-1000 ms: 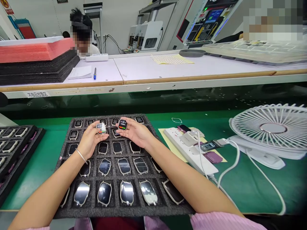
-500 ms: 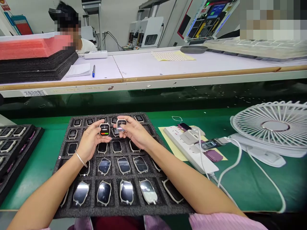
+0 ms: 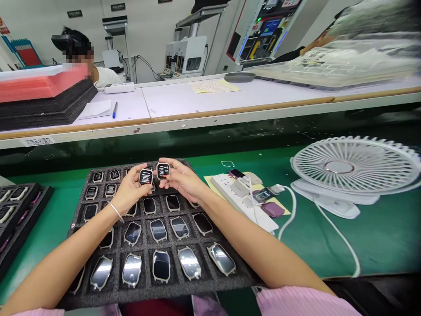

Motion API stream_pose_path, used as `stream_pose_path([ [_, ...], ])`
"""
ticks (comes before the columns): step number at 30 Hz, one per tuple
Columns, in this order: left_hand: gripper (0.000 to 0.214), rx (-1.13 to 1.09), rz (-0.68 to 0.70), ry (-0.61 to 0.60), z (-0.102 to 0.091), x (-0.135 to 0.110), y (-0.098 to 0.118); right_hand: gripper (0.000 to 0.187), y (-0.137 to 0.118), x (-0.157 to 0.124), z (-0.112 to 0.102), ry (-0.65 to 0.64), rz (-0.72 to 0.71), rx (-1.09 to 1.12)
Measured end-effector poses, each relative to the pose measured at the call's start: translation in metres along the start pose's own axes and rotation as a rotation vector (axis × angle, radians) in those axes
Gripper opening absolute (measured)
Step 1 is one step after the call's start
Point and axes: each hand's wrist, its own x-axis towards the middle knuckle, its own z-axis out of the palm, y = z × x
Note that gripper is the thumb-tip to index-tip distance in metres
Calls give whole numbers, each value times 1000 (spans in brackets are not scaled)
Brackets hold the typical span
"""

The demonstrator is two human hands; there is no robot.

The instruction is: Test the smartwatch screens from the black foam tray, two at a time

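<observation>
While your left hand (image 3: pixel 130 189) pinches lit smartwatch body (image 3: pixel 145 177) and right hand (image 3: pixel 182 179) pinches second lit smartwatch body (image 3: pixel 162 170), you hold hands close but apart, screens facing you, just above top rows of black foam tray (image 3: pixel 158 296); other watch bodies (image 3: pixel 161 265) sit in its pockets.

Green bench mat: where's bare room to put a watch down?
Most bare mat lies below the white fan and right of the power strip, crossed by a white cable. A narrow green strip runs between the black foam tray and the smaller tray on the left. Crowded: the foam tray, packed with watches, and around the power strip.
</observation>
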Motion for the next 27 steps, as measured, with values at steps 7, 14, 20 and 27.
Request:
stream_pose_path([
  [7, 46, 544, 123, -234, 34, 51, -19, 65, -14, -19, -60, 28, 13, -223],
  [14, 39, 1032, 250, -174, 46, 70, -41, 47, -3, -17, -100, 61, -122, -1104],
  [20, 61, 1239, 316, -127, 22, 52, -20, 65, 0, -13, -109, -51, -148, -1239],
  [27, 42, 1521, 155, 29, -121, -15, 10, 49, -6, -20, -74, -157, -238, -1308],
])
